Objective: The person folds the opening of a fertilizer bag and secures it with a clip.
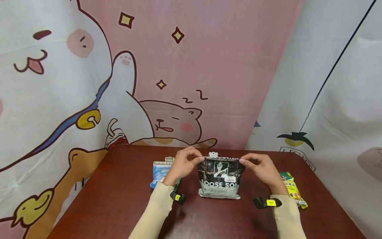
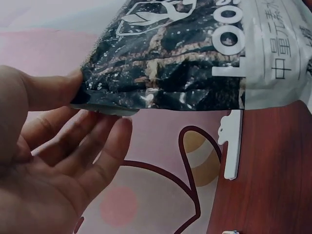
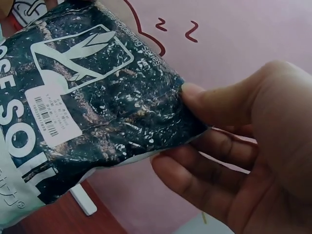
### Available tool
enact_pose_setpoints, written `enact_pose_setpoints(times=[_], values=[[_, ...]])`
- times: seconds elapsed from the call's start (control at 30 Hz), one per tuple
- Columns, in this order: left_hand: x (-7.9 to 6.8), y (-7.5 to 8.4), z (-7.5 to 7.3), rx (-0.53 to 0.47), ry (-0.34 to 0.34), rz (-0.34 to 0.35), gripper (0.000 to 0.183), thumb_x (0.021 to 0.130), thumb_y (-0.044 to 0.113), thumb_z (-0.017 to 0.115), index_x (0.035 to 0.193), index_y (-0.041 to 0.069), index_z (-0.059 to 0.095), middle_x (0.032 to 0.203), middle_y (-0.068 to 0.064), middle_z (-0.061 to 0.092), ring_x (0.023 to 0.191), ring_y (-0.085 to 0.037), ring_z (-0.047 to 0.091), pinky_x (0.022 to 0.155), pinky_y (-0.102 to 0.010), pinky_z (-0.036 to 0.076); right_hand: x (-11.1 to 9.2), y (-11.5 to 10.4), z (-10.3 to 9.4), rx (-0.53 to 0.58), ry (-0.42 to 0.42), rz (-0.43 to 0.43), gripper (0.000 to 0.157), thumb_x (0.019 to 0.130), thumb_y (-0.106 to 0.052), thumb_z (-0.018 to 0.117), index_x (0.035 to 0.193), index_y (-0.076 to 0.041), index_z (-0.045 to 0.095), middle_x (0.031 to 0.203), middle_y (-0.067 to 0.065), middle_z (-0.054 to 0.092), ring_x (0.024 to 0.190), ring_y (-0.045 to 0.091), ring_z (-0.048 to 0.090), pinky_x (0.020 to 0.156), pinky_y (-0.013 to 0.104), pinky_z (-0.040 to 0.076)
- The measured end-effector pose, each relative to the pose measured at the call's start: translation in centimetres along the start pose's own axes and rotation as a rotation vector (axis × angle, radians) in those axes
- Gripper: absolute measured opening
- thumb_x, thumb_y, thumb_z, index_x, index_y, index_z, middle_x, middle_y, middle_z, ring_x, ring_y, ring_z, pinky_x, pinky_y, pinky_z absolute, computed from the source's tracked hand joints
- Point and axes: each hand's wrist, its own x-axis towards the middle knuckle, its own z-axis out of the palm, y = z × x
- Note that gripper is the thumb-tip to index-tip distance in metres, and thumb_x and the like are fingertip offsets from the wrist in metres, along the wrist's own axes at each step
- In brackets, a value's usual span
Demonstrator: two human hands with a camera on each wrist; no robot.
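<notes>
A black and pale grey-green soil bag (image 1: 221,179) printed "LOOSE SOIL" is held upright at the middle of the table, its front facing me. My left hand (image 1: 185,163) pinches its top left corner between thumb and fingers. At the top right corner, my right hand (image 1: 262,167) pinches the bag in the same way. The right wrist view shows a white barcode sticker (image 3: 53,117) on the bag's black front. Behind the bag lies a white sealing clip (image 2: 234,146), mostly hidden in the head view, where only its scalloped top shows above the bag.
Left of the bag lies a blue packet (image 1: 159,173) with a crown-topped clip (image 1: 169,159) at its upper edge, partly behind my left wrist. A yellow and green packet (image 1: 293,191) lies beyond my right forearm. A cartoon-printed cloth (image 1: 226,83) hangs behind the dark red table (image 1: 119,199).
</notes>
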Motion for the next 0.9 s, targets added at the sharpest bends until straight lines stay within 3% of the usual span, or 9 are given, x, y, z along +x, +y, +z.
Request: enact_pose_setpoints(times=[0.2, 0.5, 0.7, 0.9], values=[[-0.2, 0.5, 0.2, -0.002, -0.033, -0.017, 0.003, 0.096, 0.022, 0.073, 0.095, 0.020, 0.075, 0.091, 0.004, 0.075, 0.076, -0.008, 0.067, 0.072, -0.027, 0.053, 0.0, -1.0, 0.2, 0.001, -0.012, -0.009, 0.020, 0.093, -0.045, 0.075, 0.105, -0.029, 0.079, 0.103, -0.003, 0.077, 0.088, 0.014, 0.066, 0.073, 0.028, 0.053], [-0.2, 1.4, 1.1, 0.023, -0.040, 0.060, 0.013, 0.096, 0.019, 0.073, 0.108, 0.021, 0.078, 0.103, 0.006, 0.076, 0.079, -0.007, 0.066, 0.071, -0.024, 0.053, 0.0, -2.7, 0.8, -0.044, -0.026, -0.042, 0.017, 0.090, -0.042, 0.079, 0.104, -0.031, 0.079, 0.101, -0.005, 0.077, 0.082, 0.016, 0.067, 0.068, 0.029, 0.054], [-0.4, 2.4, 2.1, 0.144, -0.025, 0.141, 0.012, 0.096, 0.023, 0.074, 0.107, 0.021, 0.079, 0.100, 0.007, 0.073, 0.083, -0.006, 0.064, 0.074, -0.025, 0.052, -0.2, -3.8, 1.3, -0.104, -0.015, -0.133, 0.014, 0.089, -0.032, 0.081, 0.103, -0.030, 0.079, 0.097, -0.007, 0.077, 0.077, 0.010, 0.066, 0.069, 0.025, 0.053], [-0.8, 3.5, 2.7, 0.279, -0.009, 0.175, 0.011, 0.096, 0.029, 0.074, 0.105, 0.026, 0.079, 0.095, 0.010, 0.071, 0.079, -0.005, 0.062, 0.071, -0.023, 0.048, -0.3, -4.8, 1.9, -0.114, -0.030, -0.200, 0.013, 0.090, -0.030, 0.081, 0.103, -0.029, 0.079, 0.097, -0.007, 0.077, 0.072, 0.007, 0.061, 0.065, 0.024, 0.050]])
